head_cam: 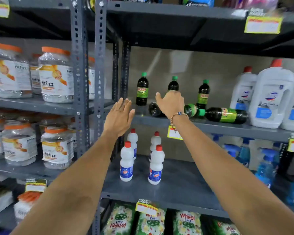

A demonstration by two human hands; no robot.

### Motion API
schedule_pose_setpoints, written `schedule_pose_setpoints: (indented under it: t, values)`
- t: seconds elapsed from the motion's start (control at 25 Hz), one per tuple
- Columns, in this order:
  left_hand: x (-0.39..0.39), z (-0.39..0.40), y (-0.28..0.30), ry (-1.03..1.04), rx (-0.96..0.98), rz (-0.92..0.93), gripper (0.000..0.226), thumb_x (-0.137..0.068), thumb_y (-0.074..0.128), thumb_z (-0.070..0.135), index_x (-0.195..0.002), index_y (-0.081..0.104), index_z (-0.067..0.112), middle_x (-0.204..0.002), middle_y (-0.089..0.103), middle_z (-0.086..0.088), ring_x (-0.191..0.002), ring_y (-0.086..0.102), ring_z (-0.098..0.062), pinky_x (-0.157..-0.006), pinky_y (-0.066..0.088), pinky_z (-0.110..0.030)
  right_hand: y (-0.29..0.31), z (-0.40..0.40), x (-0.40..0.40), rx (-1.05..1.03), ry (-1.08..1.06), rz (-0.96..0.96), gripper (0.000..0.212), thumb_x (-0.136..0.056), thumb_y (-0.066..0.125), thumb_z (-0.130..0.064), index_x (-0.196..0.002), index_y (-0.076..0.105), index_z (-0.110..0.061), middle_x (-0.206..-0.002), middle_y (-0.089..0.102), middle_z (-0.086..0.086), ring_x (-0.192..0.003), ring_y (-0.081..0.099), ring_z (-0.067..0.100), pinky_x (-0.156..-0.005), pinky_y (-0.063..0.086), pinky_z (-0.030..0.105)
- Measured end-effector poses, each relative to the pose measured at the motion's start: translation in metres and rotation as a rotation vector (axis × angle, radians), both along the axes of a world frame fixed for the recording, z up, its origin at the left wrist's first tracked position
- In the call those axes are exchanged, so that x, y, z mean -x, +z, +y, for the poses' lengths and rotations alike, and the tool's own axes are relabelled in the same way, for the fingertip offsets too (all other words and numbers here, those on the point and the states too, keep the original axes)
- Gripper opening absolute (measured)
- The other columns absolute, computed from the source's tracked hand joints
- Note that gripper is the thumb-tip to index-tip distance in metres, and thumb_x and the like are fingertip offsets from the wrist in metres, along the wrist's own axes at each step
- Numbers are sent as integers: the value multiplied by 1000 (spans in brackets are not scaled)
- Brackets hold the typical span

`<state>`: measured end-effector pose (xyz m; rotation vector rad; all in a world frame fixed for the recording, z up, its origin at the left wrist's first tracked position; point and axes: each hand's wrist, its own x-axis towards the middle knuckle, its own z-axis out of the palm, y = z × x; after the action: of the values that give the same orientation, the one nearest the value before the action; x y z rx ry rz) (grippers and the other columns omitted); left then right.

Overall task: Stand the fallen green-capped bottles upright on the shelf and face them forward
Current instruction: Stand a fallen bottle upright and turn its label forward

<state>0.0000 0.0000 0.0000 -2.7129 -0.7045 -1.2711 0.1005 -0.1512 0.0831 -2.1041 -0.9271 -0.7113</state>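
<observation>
1. Grey metal shelf (227, 128) in a shop aisle — three green-capped bottles (142, 89) stand at the back, two fallen bottles (226, 115) lie near the front edge.
2. Left hand (120, 116) spread flat, touching nothing.
3. Right hand (171, 103) reaches over a lying bottle — grip hidden, cannot tell.

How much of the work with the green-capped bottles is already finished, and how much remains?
Done: three green-capped bottles stand upright at the back, left, middle and right. In hand: nothing is gripped; the right hand reaches open over a fallen bottle, and the left hand hovers open nearby. Left: that bottle and two more lying on the shelf, one beside another, still need standing and facing.
</observation>
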Motion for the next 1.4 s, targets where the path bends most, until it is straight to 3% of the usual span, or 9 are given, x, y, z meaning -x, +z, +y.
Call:
schedule_pose_setpoints:
  t: [0.12, 0.28, 0.56, 0.64, 0.8, 0.92, 1.04, 1.2, 1.4]
  values:
    - [-7, 29, -17, 11, -10, -6, 54, -101, 22, 37, -145, 31, 7, -151, 35, -12, -144, 22, -24, -120, 12, -35, 1, 34, -3, 202, -165, 57, 53, -94, 41, -47, -95, 68, -1, -106, 67, 20, -107, 62, 35, -80, 49, 35]
    - [-11, 54, -40, 41, -165, -45, 48, -98, 27, 38, -123, 53, 6, -122, 61, -11, -117, 52, -28, -111, 28, -39, -5, 67, -12, 307, -257, 160, 52, -91, 47, -46, -111, 65, -1, -119, 63, 17, -113, 60, 33, -86, 50, 35]
    - [-22, 74, -47, 66, -296, -131, 45, -96, 32, 40, -109, 60, 7, -110, 65, -9, -102, 59, -29, -95, 33, -36, 26, 74, -17, 575, -236, 292, 66, -89, 42, -54, -136, 49, -8, -144, 48, 13, -133, 45, 30, -108, 34, 32]
    - [-24, 77, -49, 51, -311, -163, 45, -95, 33, 39, -110, 61, 7, -113, 65, -11, -104, 60, -30, -96, 33, -37, 32, 85, -16, 644, -261, 276, 59, -91, 42, -48, -133, 52, -8, -140, 52, 12, -129, 49, 29, -104, 38, 33]
    - [-26, 76, -51, 66, -268, -213, 55, -97, 25, 45, -115, 59, 5, -122, 62, -13, -118, 55, -30, -110, 28, -39, 22, 111, -22, 739, -351, 193, 33, -91, 49, -37, -101, 58, -7, -115, 61, 8, -101, 59, 27, -74, 46, 34]
    - [-24, 76, -51, 87, -251, -221, 57, -96, 22, 47, -109, 60, 6, -110, 65, -11, -107, 58, -30, -109, 27, -40, 13, 118, -31, 609, -368, 285, 34, -88, 51, -33, -105, 58, -4, -117, 60, 9, -99, 60, 26, -70, 45, 35]
    - [-22, 77, -52, 68, -286, -223, 51, -96, 28, 45, -105, 60, 7, -103, 65, -9, -100, 59, -29, -103, 31, -38, 9, 117, -45, 324, -115, 424, 35, -88, 52, -36, -104, 56, -5, -104, 60, 10, -99, 62, 29, -84, 52, 35]
    - [-22, 80, -54, 63, -303, -231, 46, -94, 34, 43, -105, 60, 7, -103, 64, -9, -98, 59, -29, -99, 33, -38, -11, 132, -44, -167, 180, 590, 73, -80, 64, -44, -132, 40, 0, -137, 42, 15, -127, 46, 30, -104, 43, 37]
    - [-25, 84, -55, 63, -331, -251, 45, -93, 36, 42, -106, 60, 7, -105, 65, -9, -100, 59, -29, -100, 32, -38, -21, 158, -43, -190, 248, 584, 78, -86, 65, -36, -138, 22, 3, -141, 29, 14, -128, 39, 27, -101, 38, 34]
